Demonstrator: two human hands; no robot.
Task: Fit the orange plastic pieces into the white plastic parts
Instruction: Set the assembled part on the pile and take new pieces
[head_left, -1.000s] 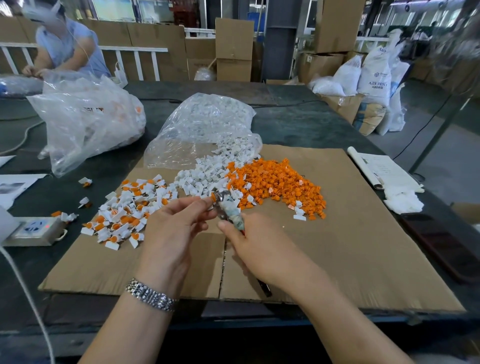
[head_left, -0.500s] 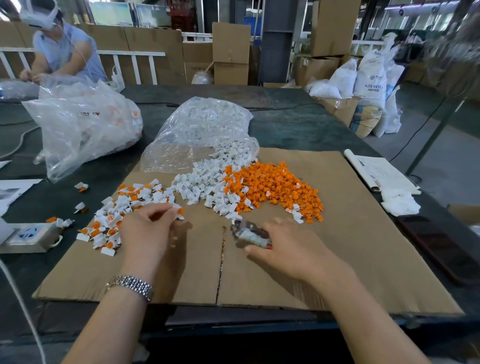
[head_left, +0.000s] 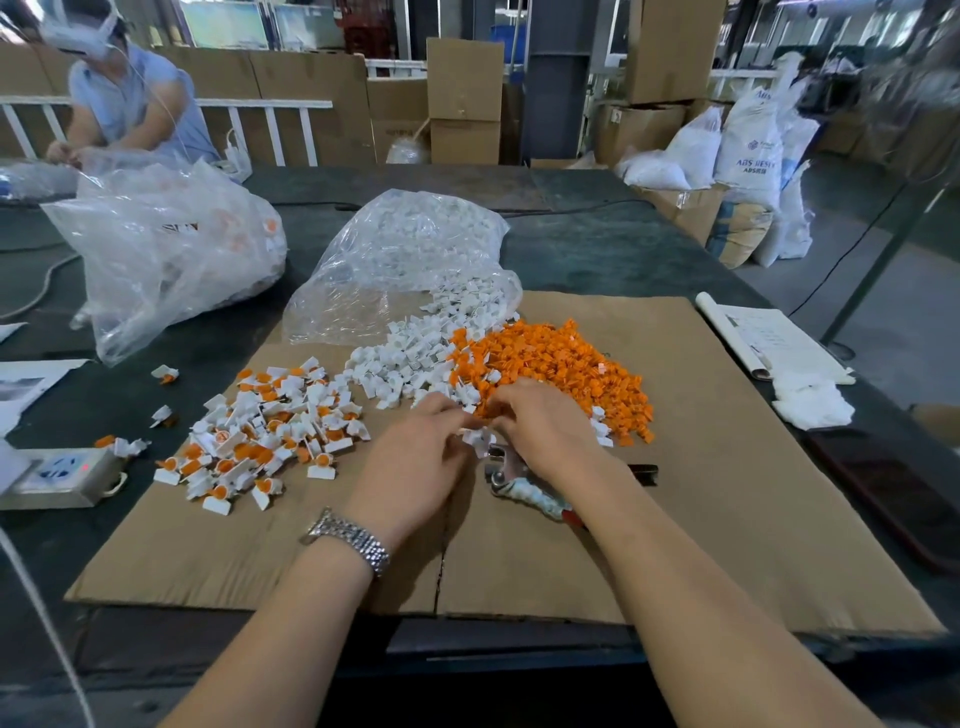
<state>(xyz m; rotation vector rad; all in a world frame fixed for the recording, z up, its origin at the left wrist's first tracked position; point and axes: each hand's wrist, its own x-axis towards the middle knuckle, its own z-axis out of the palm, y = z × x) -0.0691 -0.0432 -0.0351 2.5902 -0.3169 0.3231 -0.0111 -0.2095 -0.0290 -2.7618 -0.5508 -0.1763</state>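
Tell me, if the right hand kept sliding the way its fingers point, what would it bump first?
Probably the orange pieces: the right hand points up-left into that pile's near edge, where a few white parts mix in.

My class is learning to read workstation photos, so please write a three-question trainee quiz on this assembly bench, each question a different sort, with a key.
1. True or false: the pliers lie on the cardboard sheet.
2. The finished orange-and-white pieces lie on which side of the left hand? A) left B) right C) behind the bag
3. Fill in: the loose white parts spill from a clear plastic ____.

Key: 1 true; 2 A; 3 bag. The right hand reaches the edge of the orange pieces.
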